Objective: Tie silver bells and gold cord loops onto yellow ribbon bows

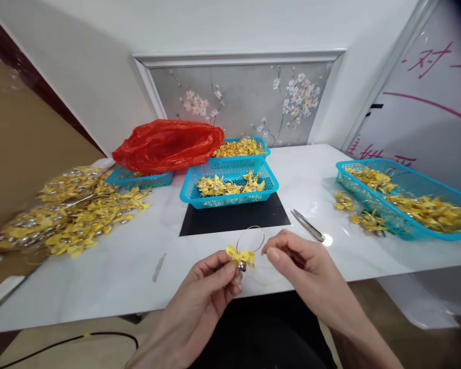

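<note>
Between the thumb and fingers of my left hand [215, 287] is a yellow ribbon bow [243, 254] with a small round silvery bell [242, 266] under it. From the bow a thin gold cord [255, 227] rises in an open loop and curves over to the right. My right hand [297, 261] is closed in a pinch at the cord's right side, its thumb and forefinger together by the strand. A faint pale strand also hangs below, between the hands. Beyond my right hand a pair of thread snips [308, 225] lies on the white table.
A blue basket [230, 201] of yellow bows stands ahead on a black mat [234, 219]. Behind it are another basket [267, 148] and a red plastic bag [169, 146]. Bows with bells are heaped at left [80, 225]. A long basket [407, 230] stands at right, loose bows [369, 220] beside it.
</note>
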The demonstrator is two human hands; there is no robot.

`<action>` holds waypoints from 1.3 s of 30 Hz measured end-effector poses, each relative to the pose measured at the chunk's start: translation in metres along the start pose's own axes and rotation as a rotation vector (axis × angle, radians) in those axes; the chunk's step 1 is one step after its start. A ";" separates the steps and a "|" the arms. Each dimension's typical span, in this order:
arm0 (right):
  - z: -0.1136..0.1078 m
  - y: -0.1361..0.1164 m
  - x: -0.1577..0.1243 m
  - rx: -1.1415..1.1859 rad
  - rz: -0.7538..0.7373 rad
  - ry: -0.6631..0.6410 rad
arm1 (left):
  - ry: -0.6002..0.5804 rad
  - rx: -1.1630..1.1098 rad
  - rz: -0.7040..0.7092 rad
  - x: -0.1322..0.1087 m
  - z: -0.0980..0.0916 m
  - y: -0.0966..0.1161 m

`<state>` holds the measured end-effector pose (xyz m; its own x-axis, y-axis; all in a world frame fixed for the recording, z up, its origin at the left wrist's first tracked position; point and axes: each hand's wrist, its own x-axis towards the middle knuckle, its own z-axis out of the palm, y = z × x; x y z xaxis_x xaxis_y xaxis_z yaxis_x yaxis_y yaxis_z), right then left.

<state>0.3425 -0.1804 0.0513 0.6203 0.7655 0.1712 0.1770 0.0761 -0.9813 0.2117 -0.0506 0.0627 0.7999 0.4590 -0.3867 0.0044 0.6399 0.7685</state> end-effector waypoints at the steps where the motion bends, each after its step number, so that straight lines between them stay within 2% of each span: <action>1: 0.002 0.002 -0.002 0.018 0.021 -0.022 | -0.001 -0.005 -0.007 0.000 0.001 0.000; 8: 0.014 0.006 0.001 0.104 0.017 -0.082 | -0.051 0.118 0.046 -0.003 0.006 0.002; 15: 0.008 0.013 -0.003 0.136 0.079 -0.062 | 0.083 0.081 0.089 -0.001 0.005 0.000; 21: 0.013 0.016 -0.004 0.160 0.104 -0.103 | -0.068 0.199 0.114 0.000 0.004 -0.001; 26: 0.015 0.022 -0.003 0.162 0.125 -0.096 | -0.004 0.274 0.175 0.003 0.002 0.000; 39: 0.006 0.037 -0.009 0.134 0.197 -0.045 | -0.029 0.290 0.188 0.015 0.003 -0.007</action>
<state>0.3394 -0.1807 0.0128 0.5978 0.8012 -0.0263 -0.0494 0.0041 -0.9988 0.2255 -0.0506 0.0532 0.8197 0.5315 -0.2134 0.0228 0.3421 0.9394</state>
